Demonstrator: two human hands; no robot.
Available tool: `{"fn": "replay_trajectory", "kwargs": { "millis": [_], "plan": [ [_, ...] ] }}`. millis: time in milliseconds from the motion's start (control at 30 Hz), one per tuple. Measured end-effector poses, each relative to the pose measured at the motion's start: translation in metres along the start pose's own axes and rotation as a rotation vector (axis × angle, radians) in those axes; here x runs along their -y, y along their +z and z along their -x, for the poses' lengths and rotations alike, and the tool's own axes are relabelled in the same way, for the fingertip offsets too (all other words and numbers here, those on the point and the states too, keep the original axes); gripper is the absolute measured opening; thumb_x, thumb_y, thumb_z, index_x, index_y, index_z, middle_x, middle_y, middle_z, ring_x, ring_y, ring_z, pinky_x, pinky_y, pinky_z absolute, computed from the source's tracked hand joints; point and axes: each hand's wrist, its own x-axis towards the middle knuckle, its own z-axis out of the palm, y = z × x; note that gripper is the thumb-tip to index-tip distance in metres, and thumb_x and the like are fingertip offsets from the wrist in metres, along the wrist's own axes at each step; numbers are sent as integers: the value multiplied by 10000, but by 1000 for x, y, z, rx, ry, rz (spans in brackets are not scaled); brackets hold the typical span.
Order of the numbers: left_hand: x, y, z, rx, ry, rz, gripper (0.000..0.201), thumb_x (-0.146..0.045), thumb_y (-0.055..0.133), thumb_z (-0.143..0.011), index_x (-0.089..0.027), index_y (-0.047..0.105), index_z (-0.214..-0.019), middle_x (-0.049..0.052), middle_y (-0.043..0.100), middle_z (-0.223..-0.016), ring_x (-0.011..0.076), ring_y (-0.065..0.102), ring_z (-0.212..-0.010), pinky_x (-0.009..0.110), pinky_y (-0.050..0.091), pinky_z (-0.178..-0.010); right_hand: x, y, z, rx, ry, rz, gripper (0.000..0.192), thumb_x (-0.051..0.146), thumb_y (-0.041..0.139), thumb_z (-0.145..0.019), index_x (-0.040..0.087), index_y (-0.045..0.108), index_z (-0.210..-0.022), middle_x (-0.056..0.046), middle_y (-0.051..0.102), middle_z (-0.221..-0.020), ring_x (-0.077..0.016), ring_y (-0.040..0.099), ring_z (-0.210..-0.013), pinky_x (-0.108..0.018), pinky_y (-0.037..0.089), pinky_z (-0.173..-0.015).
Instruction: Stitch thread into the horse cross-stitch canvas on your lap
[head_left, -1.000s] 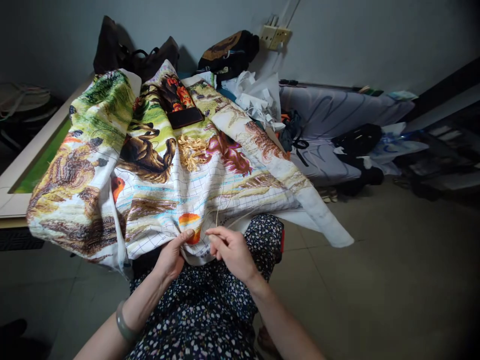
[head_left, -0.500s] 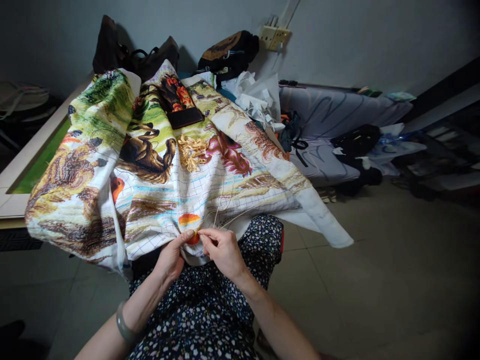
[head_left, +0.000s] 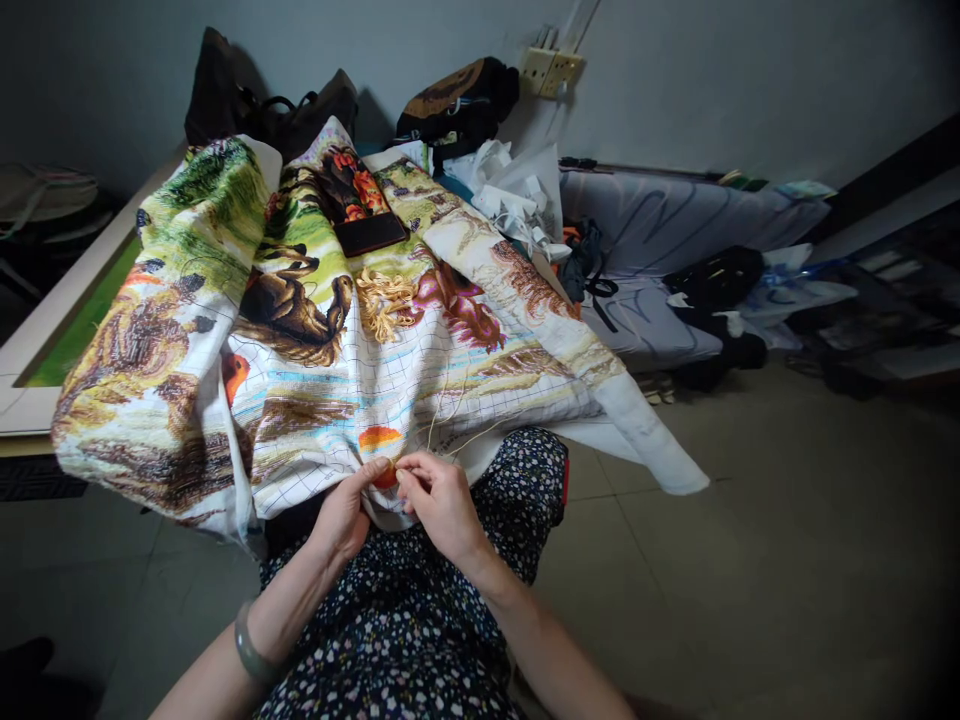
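A large cross-stitch cloth (head_left: 311,390) with a printed grid drapes from the table over my lap. My left hand (head_left: 346,512) pinches its near edge, thumb on top beside an orange stitched patch (head_left: 379,438). Just right of that thumb, my right hand (head_left: 442,505) is closed in a pinch at the cloth; a needle, if there is one, is too small to make out. Pale thread (head_left: 480,436) trails up and right from near my right fingers. Farther up the cloth lie a bundle of yellowish thread (head_left: 385,305) and a dark phone-like rectangle (head_left: 369,235).
A framed table edge (head_left: 30,345) runs along the left. Dark bags (head_left: 457,105) and white plastic bags (head_left: 517,195) stand behind the cloth by the wall socket (head_left: 551,72). A covered bench (head_left: 637,250) holding bags extends right above the tiled floor (head_left: 720,560).
Almost nothing differs. My right fingers have shifted very slightly at the cloth, and the view has moved a touch; my left hand keeps its hold.
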Motion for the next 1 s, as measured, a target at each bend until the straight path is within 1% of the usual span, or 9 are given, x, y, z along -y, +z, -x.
{"fn": "replay_trajectory", "kwargs": {
  "millis": [100,167,367,467,600,733,833,900,1000],
  "plan": [
    [0,0,-1,-23,-28,19,208,-157,772,-601,-87,710,-786,79,736,-788,184,678,-730,302,539,-793,-6,1,0,-23,20,-108,132,199,569,-809,166,696,-816,-37,712,-773,-144,643,-648,-220,515,-571],
    [0,0,-2,-27,-47,22,163,-150,751,-618,-88,700,-760,73,726,-754,173,667,-693,296,545,-763,-9,2,-1,-31,41,-149,127,206,588,-793,167,709,-802,-43,717,-781,-155,645,-674,-226,521,-574],
    [-2,0,-2,-12,-84,40,115,-122,721,-644,-92,693,-751,65,715,-726,159,653,-656,289,550,-739,-15,4,-5,-71,49,-174,121,201,623,-756,160,735,-771,-54,703,-751,-150,615,-643,-212,491,-524],
    [-2,1,-1,-2,-101,50,105,-120,710,-645,-91,694,-745,76,718,-729,176,662,-667,305,551,-750,-13,5,-7,-82,60,-195,115,199,629,-738,156,734,-754,-46,680,-710,-131,575,-571,-210,471,-490],
    [-3,3,1,22,-95,53,129,-142,722,-636,-96,698,-753,79,719,-717,211,678,-706,351,549,-800,-8,6,-7,-91,105,-260,97,218,629,-731,162,707,-724,-14,626,-612,-114,524,-493,-206,453,-452],
    [-2,2,1,24,-93,48,148,-146,736,-622,-92,702,-755,69,717,-709,197,671,-673,348,553,-790,-8,9,-8,-80,141,-318,87,240,638,-730,163,669,-706,3,596,-562,-109,517,-475,-200,455,-446],
    [-1,2,1,20,-80,56,155,-144,746,-618,-94,707,-759,72,725,-729,182,665,-663,330,554,-776,-8,10,-10,-95,153,-375,106,268,663,-727,168,627,-738,10,601,-585,-108,529,-471,-201,461,-441],
    [0,2,2,22,-61,54,176,-151,764,-610,-95,712,-768,80,731,-749,191,675,-696,326,550,-789,-5,7,-12,-108,115,-364,137,286,669,-745,173,618,-803,10,612,-623,-114,548,-484,-208,471,-452],
    [1,1,3,0,-21,44,247,-161,796,-588,-95,718,-813,90,743,-803,227,693,-820,337,531,-861,-1,3,-14,-97,-65,-101,161,254,605,-832,186,660,-967,-18,640,-720,-146,609,-632,-243,514,-597]
  ]
}}
